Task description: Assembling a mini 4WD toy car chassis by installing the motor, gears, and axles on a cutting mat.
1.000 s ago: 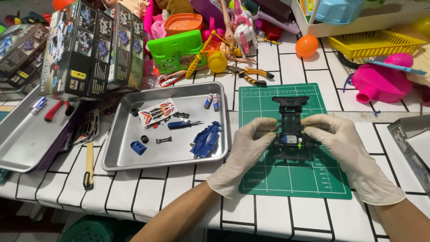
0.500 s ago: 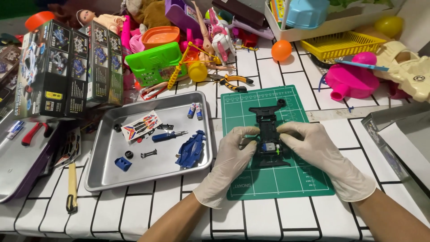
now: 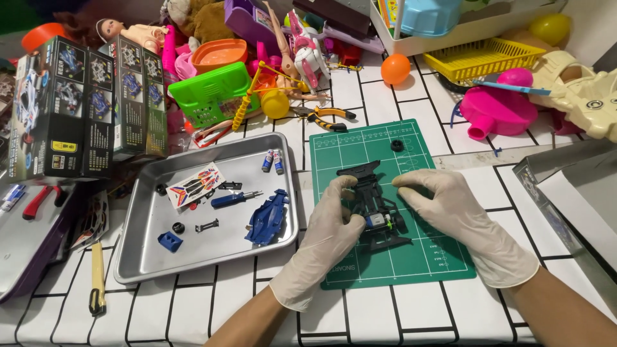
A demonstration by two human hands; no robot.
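Gloved left hand (image 3: 324, 241) gripping black plastic toy car chassis (image 3: 376, 205) on green cutting mat (image 3: 411, 257), gloved right hand (image 3: 459, 222) fingers curled, touching chassis's right side, silver metal tray (image 3: 144, 257) left of mat.

A white table (image 3: 193, 308) with a black grid pattern fills the view. Toys crowd its far edge under even light.

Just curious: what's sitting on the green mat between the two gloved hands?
In the head view, a black toy car chassis lies on the green cutting mat, between the left hand and right hand.
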